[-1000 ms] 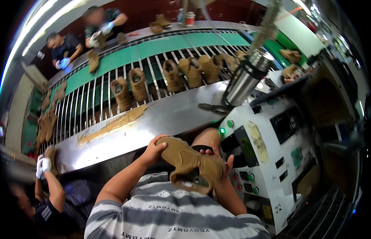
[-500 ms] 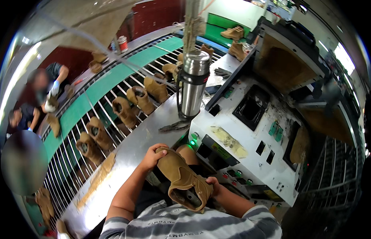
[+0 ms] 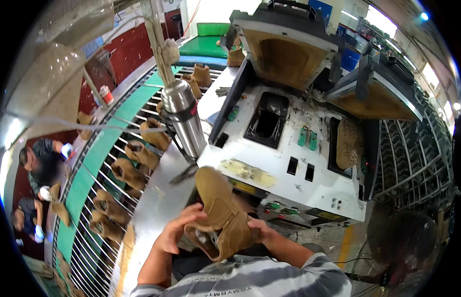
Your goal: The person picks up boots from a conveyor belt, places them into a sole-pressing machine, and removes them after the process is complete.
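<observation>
Both hands hold a tan boot (image 3: 218, 213) just above the lap, close to the chest, toe pointing up toward the machine; left hand (image 3: 178, 232) cups the collar side w/ fingers spread along the upper, right hand (image 3: 262, 232) closes round the heel end, so each grip is wrapped on the boot; prob. held this way to keep the open top facing the person, w/ a view inside. Machine (image 3: 299, 163) sits right in front: white top w/ two dark wells; left well (image 3: 266, 123) looks empty, though its depth is dark & hard to read; right well (image 3: 347, 143) has a tan sole lying in it; two padded lids (image 3: 285, 54) stand tilted up behind, leaving the wells open from above. Steel flask (image 3: 187, 119) stands upright at the machine's left corner, on the metal desk (image 3: 156, 198), beside a pair of pliers (image 3: 183, 173). Conveyor (image 3: 116, 163) w/ rod slats runs along the left, carrying more tan boots (image 3: 129, 173) spaced apart in a row; other workers (image 3: 42, 163) stand on its far side.
</observation>
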The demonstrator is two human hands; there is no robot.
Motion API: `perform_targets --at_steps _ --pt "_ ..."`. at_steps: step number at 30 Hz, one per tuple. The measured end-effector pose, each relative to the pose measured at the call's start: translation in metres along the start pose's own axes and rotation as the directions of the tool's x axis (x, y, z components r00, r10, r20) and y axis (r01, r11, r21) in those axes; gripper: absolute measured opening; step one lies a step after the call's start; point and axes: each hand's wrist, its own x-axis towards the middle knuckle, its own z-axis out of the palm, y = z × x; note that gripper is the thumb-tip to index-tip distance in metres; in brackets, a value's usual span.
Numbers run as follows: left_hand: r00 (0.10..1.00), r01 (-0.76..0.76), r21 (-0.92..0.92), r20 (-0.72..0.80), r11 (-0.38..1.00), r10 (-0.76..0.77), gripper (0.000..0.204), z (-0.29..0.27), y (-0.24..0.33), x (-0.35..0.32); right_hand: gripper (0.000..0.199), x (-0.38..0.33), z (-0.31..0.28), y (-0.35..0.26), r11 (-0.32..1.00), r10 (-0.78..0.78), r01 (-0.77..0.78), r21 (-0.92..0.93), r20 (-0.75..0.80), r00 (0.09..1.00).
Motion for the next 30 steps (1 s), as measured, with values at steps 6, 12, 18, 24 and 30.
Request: perform_targets --at_steps 6,12,18,24,30 --pt "0.963 0.167 0.495 -0.266 0.853 -0.034 0.032 0.097 -0.026 0.042 0.079 -0.081 -0.039 -0.018 0.996 -0.038 0.014 -0.087 -0.282 0.959" --pt "0.968 0.041 0.765 -0.190 0.642 0.165 0.019 0.140 -0.035 0.062 0.084 -0.107 -0.054 -0.014 0.982 -0.176 0.189 0.030 -0.238 0.955" --pt "0.915 -0.001 0.888 -0.184 0.460 0.358 0.017 0.136 -0.043 0.070 0.092 -0.100 -0.009 -0.055 0.873 -0.472 0.423 -0.244 -0.203 0.858" --pt "0.669 0.494 0.529 -0.738 0.690 0.086 0.015 0.048 -0.099 0.024 0.099 -0.094 -0.009 -0.141 0.514 -0.788 0.396 -0.761 -0.237 0.568" --pt "0.250 0.863 0.294 -0.955 0.411 0.158 0.023 -0.092 -0.180 -0.100 0.091 -0.039 0.015 -0.268 0.318 -0.867 0.016 -0.948 -0.284 0.411"
